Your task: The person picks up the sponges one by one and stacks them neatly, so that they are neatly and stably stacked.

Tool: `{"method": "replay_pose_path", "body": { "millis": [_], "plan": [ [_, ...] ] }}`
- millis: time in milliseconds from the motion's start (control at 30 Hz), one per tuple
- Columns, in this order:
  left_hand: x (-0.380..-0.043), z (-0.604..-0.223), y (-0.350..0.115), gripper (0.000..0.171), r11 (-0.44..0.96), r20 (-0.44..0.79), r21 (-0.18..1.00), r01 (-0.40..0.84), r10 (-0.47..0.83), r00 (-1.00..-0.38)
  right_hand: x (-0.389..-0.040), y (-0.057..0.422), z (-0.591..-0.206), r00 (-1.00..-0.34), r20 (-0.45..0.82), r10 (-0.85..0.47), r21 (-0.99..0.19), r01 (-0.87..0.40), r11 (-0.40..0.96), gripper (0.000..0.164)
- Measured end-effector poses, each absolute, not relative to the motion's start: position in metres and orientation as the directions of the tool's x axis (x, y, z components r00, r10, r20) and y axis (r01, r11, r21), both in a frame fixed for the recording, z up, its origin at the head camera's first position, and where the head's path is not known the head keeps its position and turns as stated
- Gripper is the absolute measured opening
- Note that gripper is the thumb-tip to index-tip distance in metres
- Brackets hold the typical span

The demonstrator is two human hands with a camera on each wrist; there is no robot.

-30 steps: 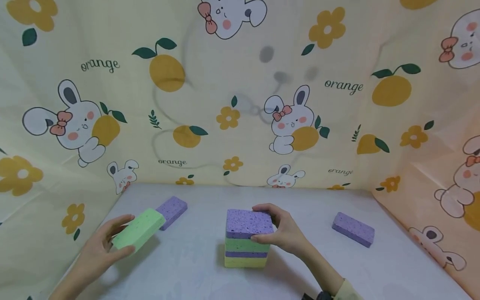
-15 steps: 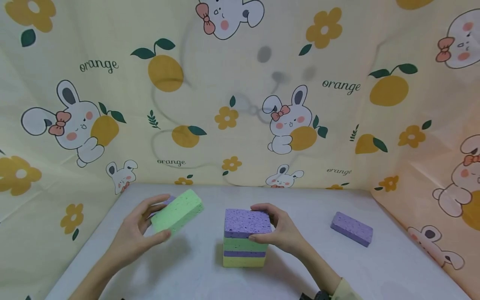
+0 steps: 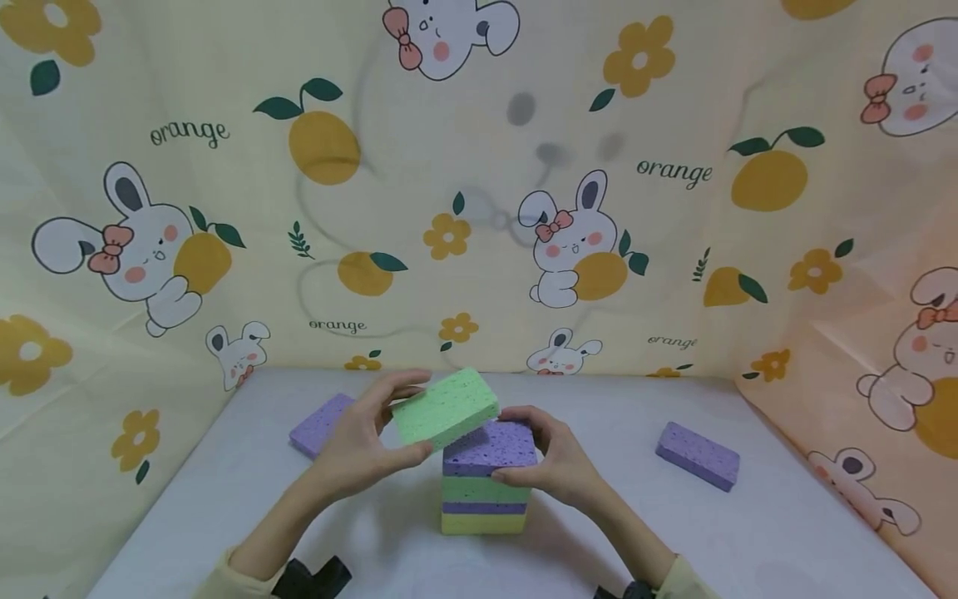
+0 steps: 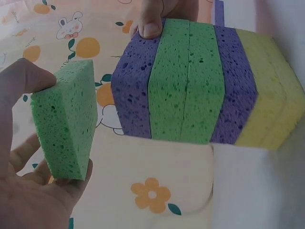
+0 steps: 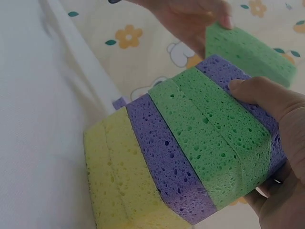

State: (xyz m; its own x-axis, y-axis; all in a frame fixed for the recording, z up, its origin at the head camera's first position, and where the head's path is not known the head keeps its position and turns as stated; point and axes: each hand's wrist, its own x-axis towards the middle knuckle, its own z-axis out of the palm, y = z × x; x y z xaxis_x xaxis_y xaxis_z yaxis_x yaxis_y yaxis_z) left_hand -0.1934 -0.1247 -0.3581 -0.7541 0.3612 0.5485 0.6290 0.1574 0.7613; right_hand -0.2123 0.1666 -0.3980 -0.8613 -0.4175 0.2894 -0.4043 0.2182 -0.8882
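Observation:
My left hand (image 3: 359, 445) pinches a green sponge (image 3: 447, 408) between thumb and fingers, tilted above the stack. In the left wrist view this sponge (image 4: 71, 124) stands apart from the stacked ones. My right hand (image 3: 557, 466) holds the top purple sponge (image 3: 486, 449) of an upright stack, thumb on its near side and fingers at the back. Below that purple layer come two green sponges (image 5: 209, 129), another purple one (image 5: 167, 157) and two yellow ones (image 5: 119, 167) at the bottom. The held green sponge hides part of the stack's top in the head view.
A loose purple sponge (image 3: 318, 428) lies on the white table (image 3: 621, 532) at the left, partly behind my left hand. Another purple sponge (image 3: 698, 455) lies at the right. A patterned cloth (image 3: 419, 166) with rabbits and oranges walls the table at the back and sides.
My left hand has carried the green sponge rightward from the table's left side to above the stack. My right hand has stayed on the top purple sponge.

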Motion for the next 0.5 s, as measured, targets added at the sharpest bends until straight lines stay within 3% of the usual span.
{"method": "replay_pose_path", "body": {
  "millis": [500],
  "plan": [
    [-0.209, -0.359, -0.095, 0.078, 0.084, 0.535, 0.761, 0.643, 0.481, -0.695, -0.212, 0.166, -0.402, -0.862, 0.304, -0.405, -0.884, -0.413, 0.216, 0.069]
  ]
}}
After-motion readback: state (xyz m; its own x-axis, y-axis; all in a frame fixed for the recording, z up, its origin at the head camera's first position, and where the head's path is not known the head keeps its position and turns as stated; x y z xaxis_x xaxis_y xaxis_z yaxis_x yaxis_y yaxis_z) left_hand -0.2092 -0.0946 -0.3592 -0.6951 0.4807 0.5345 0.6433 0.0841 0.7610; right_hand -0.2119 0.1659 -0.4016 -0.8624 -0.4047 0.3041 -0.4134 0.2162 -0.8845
